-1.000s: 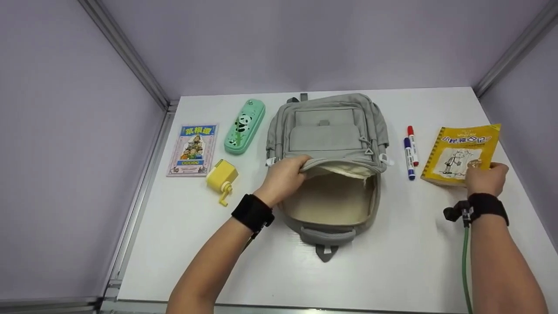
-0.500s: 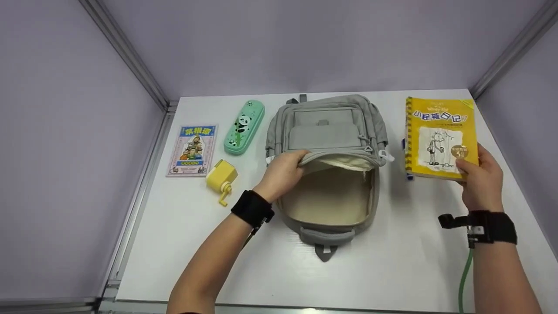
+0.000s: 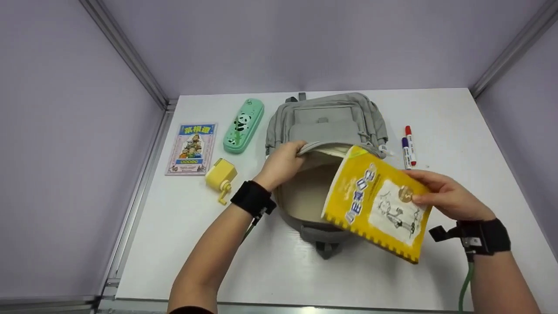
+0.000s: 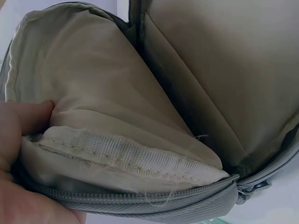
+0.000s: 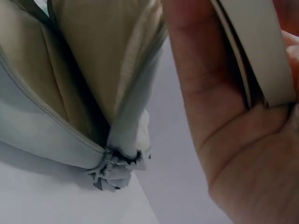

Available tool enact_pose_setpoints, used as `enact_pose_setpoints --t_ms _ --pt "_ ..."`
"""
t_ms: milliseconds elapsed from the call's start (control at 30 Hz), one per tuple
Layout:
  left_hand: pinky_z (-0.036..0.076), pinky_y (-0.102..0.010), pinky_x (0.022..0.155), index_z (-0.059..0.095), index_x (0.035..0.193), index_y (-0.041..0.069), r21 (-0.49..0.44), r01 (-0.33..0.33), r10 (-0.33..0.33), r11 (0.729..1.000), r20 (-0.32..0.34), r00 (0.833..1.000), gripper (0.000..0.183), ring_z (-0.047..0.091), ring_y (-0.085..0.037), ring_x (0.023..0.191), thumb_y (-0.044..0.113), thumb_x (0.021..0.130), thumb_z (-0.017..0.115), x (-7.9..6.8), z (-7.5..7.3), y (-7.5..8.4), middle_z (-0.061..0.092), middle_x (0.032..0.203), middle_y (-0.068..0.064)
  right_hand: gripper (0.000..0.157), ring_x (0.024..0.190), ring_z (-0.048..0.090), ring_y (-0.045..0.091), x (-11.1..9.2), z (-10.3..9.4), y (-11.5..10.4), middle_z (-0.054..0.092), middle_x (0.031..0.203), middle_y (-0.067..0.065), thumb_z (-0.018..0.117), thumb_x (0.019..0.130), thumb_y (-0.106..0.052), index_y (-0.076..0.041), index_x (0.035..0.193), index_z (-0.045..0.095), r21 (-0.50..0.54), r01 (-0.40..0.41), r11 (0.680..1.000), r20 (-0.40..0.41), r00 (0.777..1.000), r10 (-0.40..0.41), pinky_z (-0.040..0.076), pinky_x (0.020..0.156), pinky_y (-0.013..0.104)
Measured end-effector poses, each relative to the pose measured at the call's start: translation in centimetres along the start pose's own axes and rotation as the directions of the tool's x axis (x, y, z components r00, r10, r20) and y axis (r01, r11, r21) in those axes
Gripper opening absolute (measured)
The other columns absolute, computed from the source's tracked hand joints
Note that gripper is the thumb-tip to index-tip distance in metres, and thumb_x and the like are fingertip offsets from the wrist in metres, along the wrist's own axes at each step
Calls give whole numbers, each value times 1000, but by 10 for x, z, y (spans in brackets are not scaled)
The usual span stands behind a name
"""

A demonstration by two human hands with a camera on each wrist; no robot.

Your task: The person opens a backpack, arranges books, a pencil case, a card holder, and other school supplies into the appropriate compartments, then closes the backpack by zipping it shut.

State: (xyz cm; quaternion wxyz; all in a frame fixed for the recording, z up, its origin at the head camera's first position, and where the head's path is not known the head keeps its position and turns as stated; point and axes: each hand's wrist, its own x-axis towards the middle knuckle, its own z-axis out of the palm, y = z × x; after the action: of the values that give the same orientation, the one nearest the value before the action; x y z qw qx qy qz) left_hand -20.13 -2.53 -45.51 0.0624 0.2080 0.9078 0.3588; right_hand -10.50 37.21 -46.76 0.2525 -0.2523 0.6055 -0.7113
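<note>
A grey backpack lies on the table, its main compartment unzipped and showing a beige lining. My left hand pinches the edge of the raised flap, thumb on one side and fingers on the other, as the left wrist view also shows. In my right hand is a yellow paperback book, gripped by one edge with the thumb on its cover. The book is turned sideways and tilted, with its far corner over the right part of the bag's opening. The right wrist view shows the book's page block against the palm.
Left of the backpack lie a green panda pencil case, a yellow crank pencil sharpener and a pink-bordered booklet. A red marker and a blue marker lie to its right. Panels border the table.
My right hand has lifted the book from the table's right side, carried it left to the bag's opening and turned it sideways. My left hand has raised the flap slightly.
</note>
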Motion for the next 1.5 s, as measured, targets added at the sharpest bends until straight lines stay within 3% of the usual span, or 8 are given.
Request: enact_pose_setpoints --t_ms 167,333,500,833,1033,1167,1367,1500 --pt "51 -36 94 71 120 10 10 -12 12 1000 -24 1000 27 65 -17 104 1 97 59 -2 -1 4 72 116 -6 54 107 65 25 18 13 18 60 134 17 54 101 3 -1 154 42 -131 -243 961 11 969 246 57 87 37" --pt "51 -36 96 69 130 11 72 -34 37 997 -39 999 36 66 -20 112 0 96 61 -5 -3 11 71 124 -7 59 106 65 24 33 18 39 57 136 19 59 100 -3 2 155 38 -98 -340 935 -35 940 338 56 88 33" --pt "52 -36 96 67 134 14 114 -37 43 993 -52 998 47 67 -23 114 -6 92 61 -8 -3 15 71 127 -6 65 103 67 23 45 21 46 60 133 18 58 101 -4 7 157 27 -13 -388 922 -99 918 384 57 87 33" --pt "52 -35 96 66 135 18 109 -38 45 993 -62 997 50 67 -22 115 -4 91 64 -9 -1 20 70 129 -3 65 96 72 22 62 26 51 67 118 14 51 104 -2 14 156 16 117 -347 931 -220 905 365 59 81 34" --pt "53 -35 94 66 136 19 128 -42 51 991 -72 996 50 68 -22 113 -4 91 64 -10 -2 23 70 129 -2 62 95 70 19 79 35 51 64 117 12 50 103 -4 14 154 19 114 -371 922 -327 862 387 58 83 33" --pt "54 -35 92 67 135 18 141 -64 76 988 -76 994 47 68 -23 113 -2 93 64 -10 -3 23 69 130 -2 59 95 68 17 94 42 52 61 119 15 48 102 -2 14 152 22 110 -347 931 -410 838 361 56 84 32" --pt "54 -35 91 67 135 17 150 -73 85 986 -79 993 49 68 -22 112 -5 92 62 -11 -3 22 70 128 -2 76 107 63 21 115 51 62 43 140 23 43 97 9 -8 162 6 166 -250 954 -467 832 299 53 92 33" --pt "54 -35 92 67 135 17 141 -75 86 987 -72 994 48 68 -21 112 -4 92 62 -12 -3 23 70 127 -2 73 110 63 27 126 54 69 42 142 25 43 91 14 -14 154 18 152 -220 964 -498 825 267 54 92 36"
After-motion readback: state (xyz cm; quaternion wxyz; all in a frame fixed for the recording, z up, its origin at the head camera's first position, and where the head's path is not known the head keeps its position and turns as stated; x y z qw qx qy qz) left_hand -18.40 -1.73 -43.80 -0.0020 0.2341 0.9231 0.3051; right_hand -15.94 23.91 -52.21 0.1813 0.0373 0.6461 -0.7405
